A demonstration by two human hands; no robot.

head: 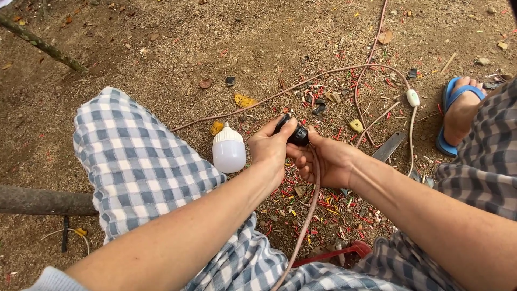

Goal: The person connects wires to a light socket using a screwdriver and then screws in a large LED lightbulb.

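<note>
Both hands clamp a black lamp socket: left hand pinching its top, right hand gripping beneath (cord trailing); white bulb lies just left.

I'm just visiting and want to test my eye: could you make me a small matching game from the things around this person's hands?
Things:
1. white bulb
2. black fitting
3. blue sandal
4. small white switch

Places:
A. pinched between both hands
B. on a foot at the right
C. lying on the dirt beside the checked knee
D. partway along the thin cable on the ground

Pairs: 1-C, 2-A, 3-B, 4-D
</note>
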